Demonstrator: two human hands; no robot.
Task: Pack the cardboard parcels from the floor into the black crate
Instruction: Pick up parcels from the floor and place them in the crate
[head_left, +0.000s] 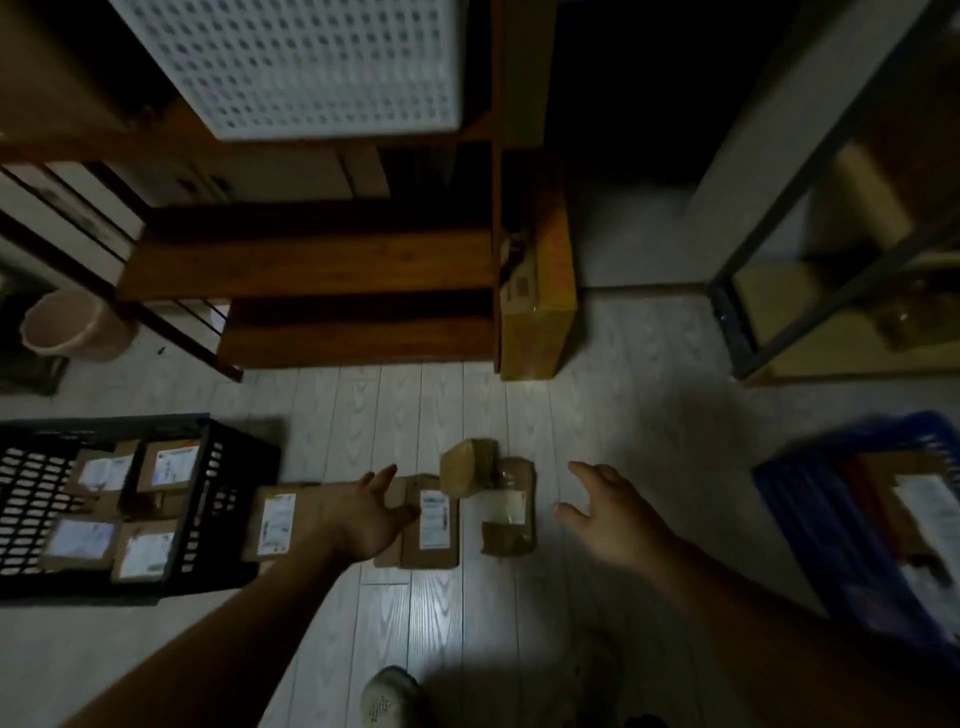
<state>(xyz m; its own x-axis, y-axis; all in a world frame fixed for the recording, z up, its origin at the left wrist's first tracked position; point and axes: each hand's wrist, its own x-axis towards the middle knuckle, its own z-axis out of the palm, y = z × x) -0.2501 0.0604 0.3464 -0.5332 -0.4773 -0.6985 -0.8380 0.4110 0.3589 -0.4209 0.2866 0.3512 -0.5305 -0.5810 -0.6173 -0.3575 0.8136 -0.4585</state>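
A pale shoe (387, 696) stands at the bottom edge on the plank floor (467, 623), with both bare forearms reaching forward above it. The left hand (366, 512) is spread and holds nothing. It lies over the gap between the near parcel (275, 525), just beside the black crate (210, 467), and the labelled flat parcel (434, 519). Whether the palm touches either cannot be told. The right hand (610, 517) is likewise spread and empty, just right of the brown packet (506, 512) and apart from it. A lumpy parcel (467, 467) rests at the packet's far end. The crate sits on the floor at left and holds four labelled parcels (169, 465) laid flat, two by two.

Risks, as judged:
- The flat parcels lie flush on the planks, so fingers may skid over an edge rather than get under it.
- The left hand spans two parcels, so lifting one may drag the other.
- If the packet is taken first, the lumpy parcel is likely to roll off.
- The crate's bottom layer looks full, so further parcels must stack on top and may slide or sit askew.
- The blue crate (800, 499) at right holds similar goods, so a parcel could go into the wrong one.
- The light is poor, which makes labels and edges hard to read.
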